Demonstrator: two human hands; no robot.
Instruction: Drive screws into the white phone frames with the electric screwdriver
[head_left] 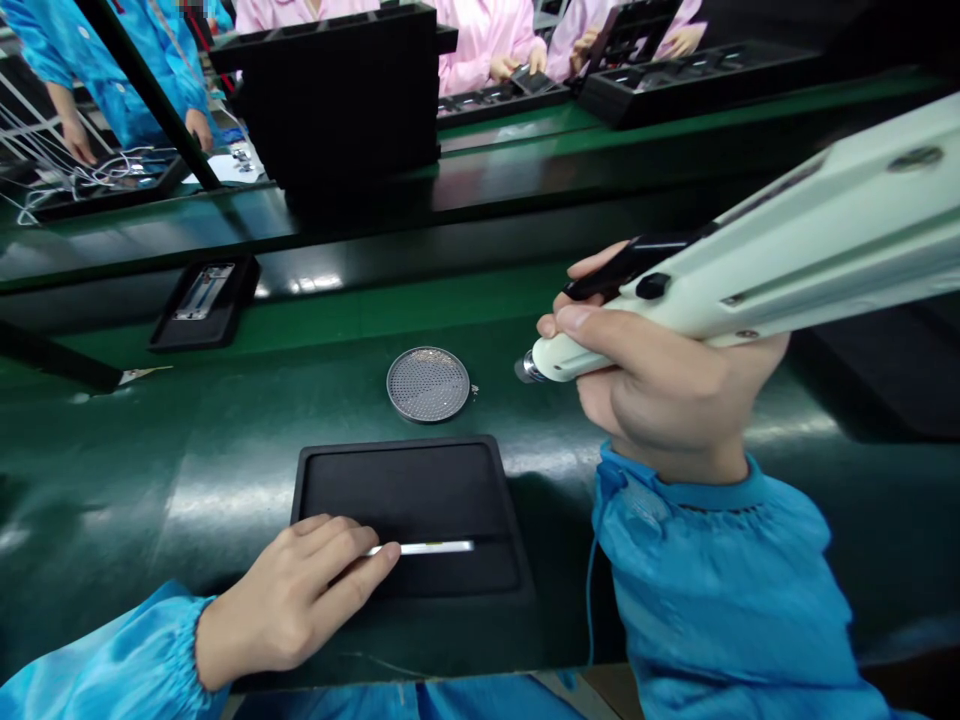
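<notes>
My left hand rests on the near left corner of a black tray, its fingers pressed down on the end of a thin silver strip that lies along the tray's front edge. My right hand is wrapped round a cream electric screwdriver, held up over the bench with its tip pointing left toward a round perforated metal dish. The dish lies on the green bench just behind the tray.
Another black tray holding a part lies at the far left on the conveyor. A tall black stack of trays stands beyond it. People in pink and blue coats work at the far benches, among further black trays and white cables.
</notes>
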